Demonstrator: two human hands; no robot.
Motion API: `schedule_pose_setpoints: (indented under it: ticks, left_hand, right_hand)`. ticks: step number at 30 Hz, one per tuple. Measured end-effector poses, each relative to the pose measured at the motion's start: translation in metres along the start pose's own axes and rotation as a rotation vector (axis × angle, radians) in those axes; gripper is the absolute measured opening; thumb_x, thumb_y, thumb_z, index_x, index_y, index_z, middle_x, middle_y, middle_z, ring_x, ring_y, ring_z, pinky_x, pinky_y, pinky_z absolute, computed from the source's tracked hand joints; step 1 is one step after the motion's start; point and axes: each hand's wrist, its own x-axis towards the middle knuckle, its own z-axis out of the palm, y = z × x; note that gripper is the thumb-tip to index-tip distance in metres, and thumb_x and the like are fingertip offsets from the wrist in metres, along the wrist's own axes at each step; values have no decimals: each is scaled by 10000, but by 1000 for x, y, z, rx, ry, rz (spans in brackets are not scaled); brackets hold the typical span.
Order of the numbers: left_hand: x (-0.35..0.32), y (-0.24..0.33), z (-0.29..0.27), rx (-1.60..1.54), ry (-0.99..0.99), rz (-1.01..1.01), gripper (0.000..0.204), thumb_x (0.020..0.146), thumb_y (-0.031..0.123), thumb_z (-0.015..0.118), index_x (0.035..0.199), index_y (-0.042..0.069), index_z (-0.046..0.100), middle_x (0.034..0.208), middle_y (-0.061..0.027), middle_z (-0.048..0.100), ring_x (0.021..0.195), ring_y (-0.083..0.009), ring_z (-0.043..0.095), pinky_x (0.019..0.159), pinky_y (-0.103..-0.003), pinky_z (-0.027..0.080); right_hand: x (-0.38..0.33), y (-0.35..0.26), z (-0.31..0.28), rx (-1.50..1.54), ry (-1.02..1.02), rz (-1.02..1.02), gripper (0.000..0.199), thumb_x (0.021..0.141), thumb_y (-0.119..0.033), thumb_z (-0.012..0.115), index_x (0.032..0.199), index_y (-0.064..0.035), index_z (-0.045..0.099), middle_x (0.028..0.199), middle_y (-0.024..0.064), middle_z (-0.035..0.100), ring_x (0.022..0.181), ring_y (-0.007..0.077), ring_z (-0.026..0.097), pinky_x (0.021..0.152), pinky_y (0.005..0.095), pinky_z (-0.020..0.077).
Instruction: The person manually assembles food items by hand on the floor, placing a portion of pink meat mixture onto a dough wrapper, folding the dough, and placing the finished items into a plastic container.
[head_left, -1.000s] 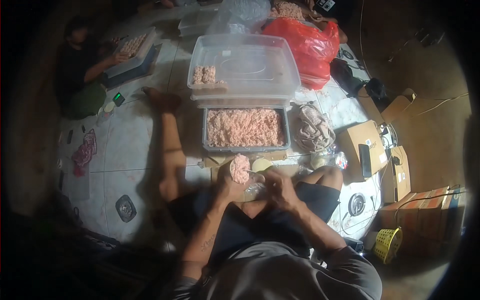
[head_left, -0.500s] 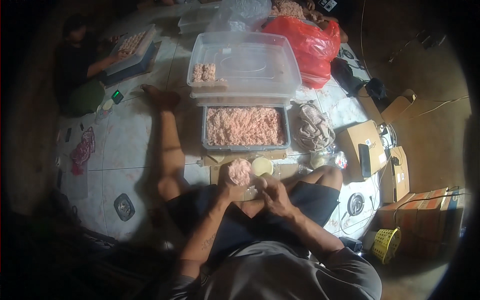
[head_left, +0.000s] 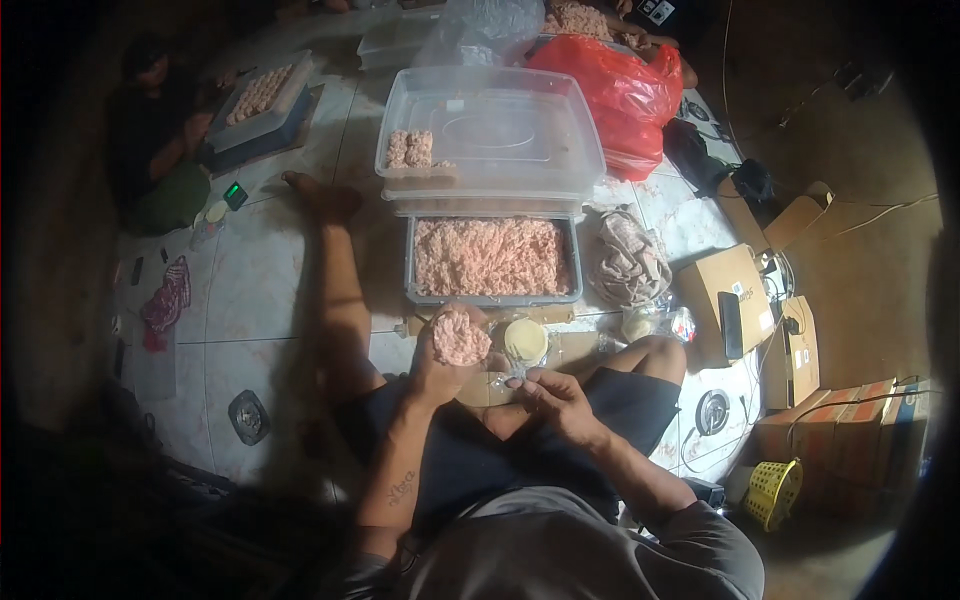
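Note:
My left hand (head_left: pixel 432 375) is cupped around a rounded lump of pink minced meat (head_left: pixel 462 340), raised above my lap. Whether a wrapper lies under the lump is hidden. My right hand (head_left: pixel 558 402) is closed in a pinch, lower and to the right; what its fingers hold is too small to make out. Just beyond them, a stack of pale round dough wrappers (head_left: pixel 525 340) sits in crinkled clear plastic on cardboard. Directly ahead, a grey-rimmed tub (head_left: pixel 409 262) is filled with the same pink mince.
A clear plastic tray (head_left: pixel 500 120) with a few shaped mince pieces stands behind the tub. Red plastic bag (head_left: pixel 625 95), crumpled cloth (head_left: pixel 628 258) and cardboard boxes (head_left: pixel 728 290) lie to the right. At the far left, a person (head_left: pixel 150 130) sits beside another filled tray (head_left: pixel 262 95).
My left hand has shifted slightly left and tilted the mince lump, whose top looks flatter. The right hand has drawn away from it, down and to the right.

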Motion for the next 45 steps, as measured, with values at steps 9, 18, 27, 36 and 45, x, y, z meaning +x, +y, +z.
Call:
schedule_pose_setpoints:
  ticks: [9,18,27,36,45]
  left_hand:
    - [-13,-25,10,475,139,-67,390,752,121,900,995,33,608,921,-59,660,855,-156,627,764,-310,523]
    - [-6,12,8,197,14,61,571,666,-4,914,1123,31,575,966,-8,609,899,-93,586,792,-240,498]
    - [-6,-17,22,495,129,81,377,729,-5,865,1007,44,616,893,-24,652,821,-85,606,750,-282,524]
    - [-6,9,13,-23,-47,-31,353,729,122,920,916,55,627,825,-6,628,770,-123,622,663,-279,504]
    - [-8,22,9,174,-38,-103,401,726,7,887,1006,36,601,865,-5,659,768,-99,603,729,-270,528]
  right_hand:
    - [1,-20,-6,-763,274,-433,196,943,75,524,1105,38,628,921,105,593,844,217,567,773,354,477]
    - [-16,-5,-8,-24,83,-22,207,1053,-182,586,1116,-28,709,898,-52,640,798,30,512,707,198,411]
    - [8,-11,16,-720,245,-520,267,894,117,547,1126,24,639,914,129,533,860,246,577,760,332,467]
    - [-9,-23,10,-497,117,-419,177,974,69,534,1117,43,635,949,117,572,883,220,588,795,299,464]
    - [-18,-61,7,-537,348,-214,234,845,52,623,1078,30,646,919,196,627,841,385,627,723,415,519]
